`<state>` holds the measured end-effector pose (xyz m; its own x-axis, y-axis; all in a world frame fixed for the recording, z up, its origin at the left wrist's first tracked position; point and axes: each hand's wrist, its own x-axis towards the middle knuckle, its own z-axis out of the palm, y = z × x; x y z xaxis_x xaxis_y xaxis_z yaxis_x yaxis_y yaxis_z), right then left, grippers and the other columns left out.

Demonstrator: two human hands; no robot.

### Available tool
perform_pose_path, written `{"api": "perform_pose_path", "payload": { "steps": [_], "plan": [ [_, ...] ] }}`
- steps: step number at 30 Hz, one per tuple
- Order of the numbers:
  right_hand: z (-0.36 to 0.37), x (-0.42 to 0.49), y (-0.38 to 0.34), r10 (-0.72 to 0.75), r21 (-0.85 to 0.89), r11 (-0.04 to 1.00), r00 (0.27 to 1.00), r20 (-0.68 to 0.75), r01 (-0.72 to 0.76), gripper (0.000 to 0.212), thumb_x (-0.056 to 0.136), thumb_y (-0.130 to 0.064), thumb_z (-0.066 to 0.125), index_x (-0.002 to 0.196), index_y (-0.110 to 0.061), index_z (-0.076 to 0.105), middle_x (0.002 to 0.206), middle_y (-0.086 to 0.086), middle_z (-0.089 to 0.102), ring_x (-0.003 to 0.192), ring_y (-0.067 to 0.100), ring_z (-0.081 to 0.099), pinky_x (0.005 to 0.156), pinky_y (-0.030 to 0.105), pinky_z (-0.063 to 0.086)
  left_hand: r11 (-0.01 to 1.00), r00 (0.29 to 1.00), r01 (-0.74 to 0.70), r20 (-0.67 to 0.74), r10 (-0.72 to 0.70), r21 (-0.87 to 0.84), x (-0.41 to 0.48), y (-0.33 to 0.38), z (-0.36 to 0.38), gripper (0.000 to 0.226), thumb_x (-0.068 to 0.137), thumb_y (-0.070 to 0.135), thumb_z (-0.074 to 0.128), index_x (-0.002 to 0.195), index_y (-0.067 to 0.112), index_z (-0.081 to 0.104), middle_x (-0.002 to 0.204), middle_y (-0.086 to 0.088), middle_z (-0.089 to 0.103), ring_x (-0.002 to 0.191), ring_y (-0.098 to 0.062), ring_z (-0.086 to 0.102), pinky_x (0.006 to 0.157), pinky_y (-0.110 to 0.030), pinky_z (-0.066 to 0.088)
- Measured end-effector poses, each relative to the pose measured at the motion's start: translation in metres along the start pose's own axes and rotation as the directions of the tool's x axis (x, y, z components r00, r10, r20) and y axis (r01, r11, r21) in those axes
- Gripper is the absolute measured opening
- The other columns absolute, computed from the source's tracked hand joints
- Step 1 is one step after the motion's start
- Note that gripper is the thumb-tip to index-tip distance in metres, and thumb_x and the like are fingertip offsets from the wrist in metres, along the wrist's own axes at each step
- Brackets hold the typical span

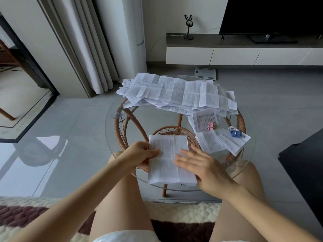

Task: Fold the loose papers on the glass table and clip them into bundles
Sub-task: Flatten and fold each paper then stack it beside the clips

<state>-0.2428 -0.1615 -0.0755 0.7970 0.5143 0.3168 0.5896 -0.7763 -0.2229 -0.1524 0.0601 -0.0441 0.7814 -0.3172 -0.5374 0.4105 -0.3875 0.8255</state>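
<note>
Pressing a folded printed sheet (163,169) on the glass bench (109,126).
The left hand (139,154) pinches its left edge with curled fingers; the right hand (202,165) lies on it, fingers straight.

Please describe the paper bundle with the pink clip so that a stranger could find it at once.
Start at the round glass table. On its right side, in front of the heap of loose papers, lie two clipped bundles. The wanted bundle is the farther one, with a pink clip; its neighbour has a blue clip.
</note>
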Motion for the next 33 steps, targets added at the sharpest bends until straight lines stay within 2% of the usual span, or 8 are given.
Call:
{"api": "perform_pose_path", "payload": {
  "steps": [3,6,9,10,17,20,23,33],
  "plan": [
    [0.016,-0.005,0.002,-0.014,0.057,0.998,1.000,0.003,0.014,0.067,0.056,0.014,0.061,0.117,-0.012,0.066,0.120,0.002,0.066,0.117,0.018,0.058,0.103,0.050,0.039,0.977,0.991,-0.074,-0.095,0.094,0.199,-0.002,-0.007,0.005,0.012,0.092,0.013,0.061,0.102,0.017,0.059,0.086,-0.009,0.073,0.072,-0.020,0.072,0.068,-0.032,0.060],
    [0.024,-0.010,0.003,0.048,0.170,0.984,0.999,-0.021,-0.044,0.065,0.054,0.014,0.068,0.113,-0.012,0.069,0.118,0.001,0.067,0.116,0.014,0.058,0.101,0.047,0.042,0.739,0.850,-0.296,-0.186,0.494,0.605,-0.013,-0.022,-0.003,0.034,0.086,0.003,0.062,0.113,0.024,0.061,0.086,0.011,0.067,0.072,-0.005,0.065,0.067,-0.016,0.053],
    [0.024,-0.008,0.001,0.146,0.276,0.954,0.986,-0.078,-0.119,0.045,0.068,0.005,0.071,0.109,-0.013,0.071,0.114,-0.004,0.068,0.112,0.002,0.056,0.102,0.039,0.041,0.311,0.662,-0.543,0.169,0.730,0.780,-0.016,-0.046,-0.015,0.052,0.062,-0.011,0.067,0.096,0.027,0.073,0.095,0.015,0.062,0.091,-0.002,0.051,0.076,-0.011,0.045],
    [0.024,-0.006,0.001,0.177,0.298,0.944,0.979,-0.097,-0.141,0.037,0.072,-0.002,0.071,0.107,-0.015,0.072,0.112,-0.006,0.068,0.111,-0.003,0.055,0.102,0.035,0.042,0.284,0.662,-0.594,0.257,0.704,0.753,-0.016,-0.053,-0.017,0.051,0.059,-0.006,0.063,0.095,0.029,0.073,0.099,0.018,0.060,0.096,0.001,0.048,0.080,-0.009,0.041],
    [0.019,0.009,-0.010,0.515,0.334,0.828,0.846,-0.137,-0.450,0.015,0.078,-0.027,0.071,0.085,-0.015,0.077,0.064,-0.019,0.064,0.068,-0.013,0.058,0.064,0.002,0.040,0.463,0.637,-0.555,-0.004,0.771,0.691,-0.016,-0.068,-0.002,0.027,0.082,0.052,0.052,0.067,0.034,0.066,0.081,0.033,0.051,0.084,0.014,0.045,0.074,-0.014,0.036],
    [0.022,0.019,-0.013,0.639,0.358,0.745,0.756,-0.140,-0.563,0.012,0.077,-0.020,0.075,0.071,-0.010,0.070,0.049,-0.014,0.053,0.053,0.003,0.054,0.046,0.013,0.035,0.626,0.668,-0.469,-0.214,0.713,0.623,-0.013,-0.067,0.009,0.042,0.083,0.055,0.048,0.062,0.025,0.070,0.068,0.030,0.052,0.075,0.004,0.052,0.070,-0.020,0.039],
    [0.030,0.028,-0.016,0.681,0.316,0.725,0.706,-0.195,-0.612,0.027,0.079,-0.025,0.068,0.060,-0.010,0.058,0.052,-0.001,0.054,0.048,0.019,0.048,0.047,0.029,0.036,0.624,0.625,-0.352,-0.322,0.712,0.698,-0.010,-0.069,0.015,0.046,0.082,0.055,0.048,0.060,0.022,0.071,0.068,0.018,0.054,0.067,-0.003,0.047,0.061,-0.028,0.043],
    [0.033,0.040,-0.011,0.701,0.107,0.713,0.700,-0.137,-0.693,0.041,0.074,-0.025,0.073,0.054,-0.015,0.040,0.058,-0.011,0.034,0.053,0.017,0.039,0.044,0.020,0.017,0.617,0.584,-0.243,-0.395,0.709,0.749,0.003,-0.080,0.021,0.034,0.076,0.047,0.061,0.058,0.019,0.054,0.071,0.010,0.047,0.070,-0.009,0.038,0.064,-0.028,0.033]
  ]
}}
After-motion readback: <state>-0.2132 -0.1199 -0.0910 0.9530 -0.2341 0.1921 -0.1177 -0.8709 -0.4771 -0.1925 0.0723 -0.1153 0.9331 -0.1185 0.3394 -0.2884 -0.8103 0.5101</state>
